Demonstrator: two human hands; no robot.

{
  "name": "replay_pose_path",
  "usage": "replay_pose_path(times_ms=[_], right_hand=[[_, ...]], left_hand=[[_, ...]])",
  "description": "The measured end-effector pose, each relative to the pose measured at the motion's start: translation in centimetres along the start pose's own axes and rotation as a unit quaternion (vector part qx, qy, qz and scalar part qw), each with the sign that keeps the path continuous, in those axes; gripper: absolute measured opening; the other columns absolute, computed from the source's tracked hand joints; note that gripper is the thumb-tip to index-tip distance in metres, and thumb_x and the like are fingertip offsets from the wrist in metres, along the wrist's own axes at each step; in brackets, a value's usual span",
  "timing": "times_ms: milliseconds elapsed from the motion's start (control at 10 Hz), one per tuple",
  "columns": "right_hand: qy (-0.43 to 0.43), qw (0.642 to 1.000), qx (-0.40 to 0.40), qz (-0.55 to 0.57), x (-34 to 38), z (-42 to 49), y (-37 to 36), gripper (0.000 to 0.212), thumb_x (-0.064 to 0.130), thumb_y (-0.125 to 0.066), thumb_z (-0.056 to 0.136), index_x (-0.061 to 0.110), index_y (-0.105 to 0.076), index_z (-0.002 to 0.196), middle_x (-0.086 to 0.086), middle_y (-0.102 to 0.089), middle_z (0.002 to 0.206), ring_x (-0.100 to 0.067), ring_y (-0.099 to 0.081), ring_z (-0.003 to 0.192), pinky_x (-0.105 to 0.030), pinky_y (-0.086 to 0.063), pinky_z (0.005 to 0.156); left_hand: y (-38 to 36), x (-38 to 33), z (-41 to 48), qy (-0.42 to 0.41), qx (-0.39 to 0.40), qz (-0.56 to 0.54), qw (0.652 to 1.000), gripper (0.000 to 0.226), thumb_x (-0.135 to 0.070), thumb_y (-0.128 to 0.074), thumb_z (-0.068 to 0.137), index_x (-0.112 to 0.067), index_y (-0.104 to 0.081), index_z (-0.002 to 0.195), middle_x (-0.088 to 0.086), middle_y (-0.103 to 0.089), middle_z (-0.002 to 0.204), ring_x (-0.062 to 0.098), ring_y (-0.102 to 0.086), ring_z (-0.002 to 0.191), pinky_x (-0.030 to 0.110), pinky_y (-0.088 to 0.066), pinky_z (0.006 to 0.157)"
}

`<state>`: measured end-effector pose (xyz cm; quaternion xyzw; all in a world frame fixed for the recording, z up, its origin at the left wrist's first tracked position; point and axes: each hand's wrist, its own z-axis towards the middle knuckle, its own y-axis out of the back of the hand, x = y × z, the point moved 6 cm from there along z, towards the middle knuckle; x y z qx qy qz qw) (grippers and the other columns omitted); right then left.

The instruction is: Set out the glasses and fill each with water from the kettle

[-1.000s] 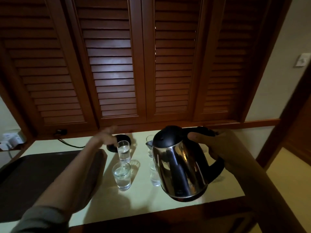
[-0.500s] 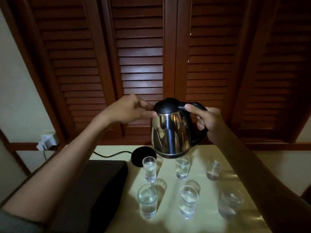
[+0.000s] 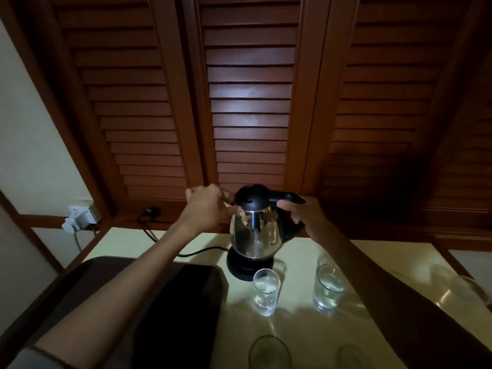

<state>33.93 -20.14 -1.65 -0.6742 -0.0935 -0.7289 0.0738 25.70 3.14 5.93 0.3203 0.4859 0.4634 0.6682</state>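
Observation:
A shiny steel kettle [image 3: 254, 235] with a black lid sits upright on its round black base [image 3: 246, 266] at the back of the pale table [image 3: 300, 336]. My right hand [image 3: 303, 217] grips the kettle's black handle. My left hand [image 3: 209, 206] touches the left side of the lid and upper body, fingers curled against it. In front of the base stand two glasses with water, one at the left [image 3: 266, 294] and one at the right [image 3: 328, 288]. Two more glass rims [image 3: 269, 352] show at the bottom edge. My right arm hides the glasses further right.
A dark tray [image 3: 170, 310] lies on the table's left half, under my left arm. The black cord [image 3: 197, 253] runs from the base to a plug at the back. A white socket [image 3: 80, 217] is on the left wall. Wooden louvred shutters [image 3: 250, 115] close off the back.
The kettle has come down from above the glasses onto its black base. Both hands followed it, and the view moved closer, so the front glasses slid to the bottom edge.

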Motion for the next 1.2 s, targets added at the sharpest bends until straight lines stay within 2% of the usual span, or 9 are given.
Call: replay_pose_path(times_ms=[200,300,400,500,700,900,1000,1100,1200], right_hand=[[-0.012,1.000,-0.001,0.005,-2.6,1.1,-0.9,0.034,0.019,-0.082,0.074,0.022,-0.065,0.045,0.007,-0.049,0.039,-0.010,-0.044,0.039,-0.028,-0.031,0.052],[-0.011,1.000,0.000,0.006,-3.6,1.6,-0.8,0.035,0.015,-0.080,0.078,0.022,-0.065,0.047,0.008,-0.049,0.039,-0.006,-0.044,0.036,-0.026,-0.031,0.049],[-0.007,1.000,0.001,0.009,-4.0,1.8,-0.8,0.034,0.016,-0.081,0.080,0.021,-0.063,0.051,0.008,-0.050,0.039,-0.007,-0.044,0.036,-0.026,-0.032,0.048],[-0.004,1.000,0.016,-0.003,-4.0,1.7,-1.1,0.030,0.036,-0.083,0.065,0.020,-0.062,0.051,0.004,-0.046,0.038,-0.011,-0.042,0.037,-0.024,-0.033,0.045],[0.010,0.997,0.062,-0.038,-3.9,0.9,-1.6,0.021,0.028,-0.082,0.070,0.019,-0.067,0.059,0.003,-0.050,0.042,-0.015,-0.043,0.041,-0.025,-0.034,0.045],[0.005,0.997,0.054,-0.059,-4.9,-0.2,-0.3,0.030,0.031,-0.082,0.076,0.023,-0.064,0.053,-0.007,-0.051,0.051,-0.025,-0.050,0.055,-0.037,-0.040,0.060],[0.000,0.995,0.059,-0.084,-4.2,-0.6,-0.3,0.037,0.020,-0.079,0.084,0.028,-0.067,0.051,0.004,-0.054,0.049,-0.019,-0.050,0.054,-0.032,-0.038,0.059],[0.019,0.991,0.068,-0.110,-3.1,-0.9,-0.4,0.029,0.026,-0.080,0.084,0.029,-0.070,0.057,0.005,-0.059,0.056,-0.021,-0.055,0.062,-0.034,-0.043,0.065],[0.003,0.988,0.037,-0.152,-3.0,-1.6,0.2,0.045,0.036,-0.090,0.068,0.019,-0.068,0.103,0.001,-0.068,0.093,-0.016,-0.065,0.088,-0.033,-0.052,0.083]], left_hand=[[-2.5,2.0,0.4,0.024,0.020,0.028,0.999,0.037,-0.064,-0.069,0.084,-0.036,-0.078,0.105,-0.011,-0.074,0.085,0.018,-0.064,0.101,0.036,-0.022,0.087],[-3.0,2.2,0.5,0.026,0.020,0.028,0.999,0.040,-0.065,-0.069,0.084,-0.032,-0.079,0.102,-0.014,-0.068,0.078,0.018,-0.064,0.104,0.040,-0.026,0.093],[-3.0,2.3,0.7,0.031,0.010,0.029,0.999,0.045,-0.068,-0.070,0.080,-0.031,-0.080,0.105,-0.011,-0.078,0.095,0.018,-0.064,0.107,0.043,-0.027,0.097],[-2.9,2.4,0.8,0.033,0.015,0.036,0.999,0.046,-0.068,-0.072,0.077,-0.033,-0.080,0.105,-0.012,-0.078,0.097,0.016,-0.064,0.101,0.037,-0.022,0.086],[-2.3,2.2,-0.5,0.050,0.024,0.064,0.996,0.038,-0.065,-0.076,0.076,-0.034,-0.081,0.099,-0.012,-0.080,0.098,0.015,-0.065,0.104,0.040,-0.022,0.089],[-3.4,1.0,-1.2,0.059,0.013,0.110,0.992,0.038,-0.064,-0.073,0.080,-0.030,-0.079,0.098,-0.007,-0.071,0.084,0.021,-0.061,0.099,0.042,-0.022,0.095],[-3.5,0.7,-1.6,0.050,0.017,0.114,0.992,0.039,-0.063,-0.072,0.082,-0.027,-0.078,0.095,-0.007,-0.061,0.080,0.023,-0.060,0.098,0.041,-0.019,0.090],[-3.6,0.9,-1.5,0.056,0.024,0.092,0.994,0.040,-0.065,-0.070,0.082,-0.027,-0.077,0.093,-0.009,-0.061,0.076,0.018,-0.054,0.087,0.040,-0.019,0.087],[-3.8,1.4,-2.8,0.057,-0.006,0.090,0.994,0.045,-0.069,-0.064,0.084,-0.026,-0.070,0.094,-0.007,-0.067,0.085,0.019,-0.060,0.094,0.042,-0.023,0.092]])
